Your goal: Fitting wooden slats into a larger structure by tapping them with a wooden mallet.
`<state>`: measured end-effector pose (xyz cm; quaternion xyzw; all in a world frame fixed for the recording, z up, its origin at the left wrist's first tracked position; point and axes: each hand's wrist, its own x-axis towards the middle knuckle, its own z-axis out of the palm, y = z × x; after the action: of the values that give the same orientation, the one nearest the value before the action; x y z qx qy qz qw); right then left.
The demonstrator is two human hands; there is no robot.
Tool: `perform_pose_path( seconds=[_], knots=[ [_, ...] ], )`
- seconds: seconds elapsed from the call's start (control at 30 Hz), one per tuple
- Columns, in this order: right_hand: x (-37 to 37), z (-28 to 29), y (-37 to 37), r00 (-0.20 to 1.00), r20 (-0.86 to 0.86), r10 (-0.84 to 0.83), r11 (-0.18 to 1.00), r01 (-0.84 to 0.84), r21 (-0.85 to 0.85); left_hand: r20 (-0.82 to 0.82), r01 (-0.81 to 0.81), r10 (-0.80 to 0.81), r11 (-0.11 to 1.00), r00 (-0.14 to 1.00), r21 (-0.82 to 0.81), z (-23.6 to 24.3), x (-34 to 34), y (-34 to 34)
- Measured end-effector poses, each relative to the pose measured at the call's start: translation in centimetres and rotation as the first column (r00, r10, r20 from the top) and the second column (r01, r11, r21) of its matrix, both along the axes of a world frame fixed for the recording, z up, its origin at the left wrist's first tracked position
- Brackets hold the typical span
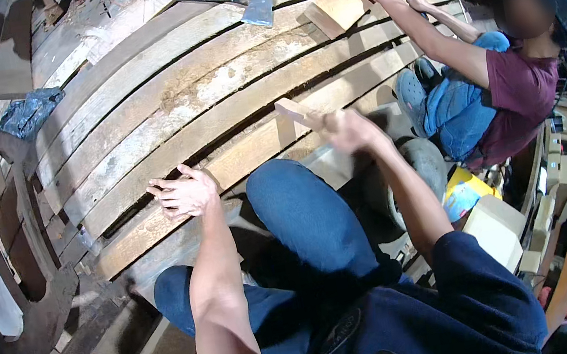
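My left hand (186,194) lies on a long pale plank (250,154), its fingers spread and nothing in its grip. To its right, my right hand (352,130) is closed around a short, flat piece of pale wood (299,113). That piece points up and left over the same plank, and a dark shadow falls on the plank beneath it. Motion smears the right hand a little, and the far end of the wood's grip is hidden inside it. My bent knee (301,196) in blue trousers is between my two arms.
Beyond the plank lie slatted boards (208,77) with dark gaps and an axe (258,9). At far right a co-worker (523,72) crouches, hands on a squared timber block (356,2). A dark plastic bag (32,111) and curved wooden frame (29,210) are at left.
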<state>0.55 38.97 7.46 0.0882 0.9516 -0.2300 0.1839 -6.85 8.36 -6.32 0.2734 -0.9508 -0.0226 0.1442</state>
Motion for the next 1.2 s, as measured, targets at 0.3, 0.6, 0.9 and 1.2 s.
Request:
perform_pose_path(
  seconds=[0.3, 0.6, 0.9, 1.2],
  knots=[
    [-0.4, 0.9, -1.3, 0.973, 0.231, -0.018, 0.989, -0.017, 0.146, -0.001, 0.011, -0.011, 1.0, 1.0, 0.014, 0.2, -0.2, 0.2],
    [2.9, -2.9, 5.1, 0.982, -0.044, -0.184, 0.946, 0.189, 0.265, 0.064, -0.019, 0.017, 0.999, 0.998, 0.038, 0.5, -0.3, 2.0],
    [7.3, -3.3, 4.0, 0.867, -0.224, -0.445, 0.855, 0.486, 0.182, 0.1, -0.025, 0.018, 0.997, 0.995, 0.073, 1.2, -0.2, 2.6],
    [9.9, -5.4, -0.6, 0.835, -0.094, -0.542, 0.84, 0.542, -0.024, 0.022, -0.017, 0.018, 1.0, 1.0, -0.024, 0.1, -0.1, 1.0]
  ],
)
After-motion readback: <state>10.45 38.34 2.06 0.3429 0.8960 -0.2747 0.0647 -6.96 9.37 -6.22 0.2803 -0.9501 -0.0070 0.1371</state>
